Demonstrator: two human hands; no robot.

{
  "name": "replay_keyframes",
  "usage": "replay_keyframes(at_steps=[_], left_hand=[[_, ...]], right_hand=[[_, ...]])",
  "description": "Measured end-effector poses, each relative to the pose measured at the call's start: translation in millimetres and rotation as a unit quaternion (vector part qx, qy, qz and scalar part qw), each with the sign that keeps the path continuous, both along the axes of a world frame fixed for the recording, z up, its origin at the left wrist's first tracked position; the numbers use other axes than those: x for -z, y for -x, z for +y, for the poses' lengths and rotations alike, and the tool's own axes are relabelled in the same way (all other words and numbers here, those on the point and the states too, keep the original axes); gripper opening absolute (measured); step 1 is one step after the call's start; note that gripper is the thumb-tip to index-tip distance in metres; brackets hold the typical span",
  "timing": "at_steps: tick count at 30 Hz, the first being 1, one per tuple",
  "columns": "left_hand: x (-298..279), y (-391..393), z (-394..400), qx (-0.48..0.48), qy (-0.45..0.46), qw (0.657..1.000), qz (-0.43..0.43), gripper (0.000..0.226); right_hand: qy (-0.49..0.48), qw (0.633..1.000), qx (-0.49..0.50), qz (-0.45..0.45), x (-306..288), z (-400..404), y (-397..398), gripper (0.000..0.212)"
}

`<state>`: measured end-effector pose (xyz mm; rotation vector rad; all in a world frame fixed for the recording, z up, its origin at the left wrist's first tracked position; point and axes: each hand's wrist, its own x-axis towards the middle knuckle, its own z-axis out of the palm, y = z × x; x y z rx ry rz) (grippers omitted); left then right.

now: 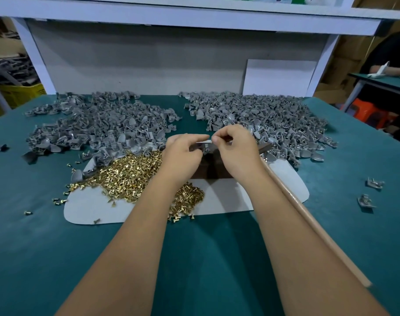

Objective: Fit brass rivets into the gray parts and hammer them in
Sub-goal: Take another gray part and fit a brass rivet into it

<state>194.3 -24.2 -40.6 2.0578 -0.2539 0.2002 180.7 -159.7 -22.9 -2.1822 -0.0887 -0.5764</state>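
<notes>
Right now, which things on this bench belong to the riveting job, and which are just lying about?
In the job:
brass rivets
left gray pile
right gray pile
hammer handle
dark block
white sheet

Lying about:
white board
yellow crate
orange stool

Two hands (183, 151), two heaps of gray parts (98, 124), one brass rivet pile (135, 176), one hammer handle (308, 215).

Single head-mounted wide-angle view: looks forward and down from the near edge across the counter (217, 258), close above both forearms.
</notes>
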Motion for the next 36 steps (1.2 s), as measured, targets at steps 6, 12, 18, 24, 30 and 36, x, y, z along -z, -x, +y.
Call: replay_keyframes(at_steps=[6,12,18,24,30,36], left_hand=[[5.6,-1.8,-4.0,0.004,0.006,0.999,-0.048,0.024],[4.6,0.5,-2.0,-0.017,-0.007,0.998,-0.064,0.011],[2.8,2.6,-1.6,-0.031,-0.034,0.996,-0.080,0.009],[1.7,4.7,-3.4,-0.026,-0.036,0.996,-0.078,0.020],[6.0,-0.2,-2.5,-0.040,-0.031,0.996,-0.075,0.013],[7.4,-0.5,-1.8,-0.040,-0.009,0.997,-0.069,0.012]], right_hand=[[0.055,0.998,0.006,0.030,-1.4,-1.1,-2.1,0.011],[0.060,0.997,0.014,0.047,0.2,-7.1,-2.8,0.012],[0.126,0.991,0.025,0.031,0.8,-5.2,-3.0,0.012],[0.206,0.978,0.041,-0.010,1.3,-0.7,-0.6,0.010],[0.259,0.965,0.034,-0.026,0.5,-0.4,0.9,0.012],[0.243,0.969,0.039,-0.027,1.9,0.7,1.8,0.010]])
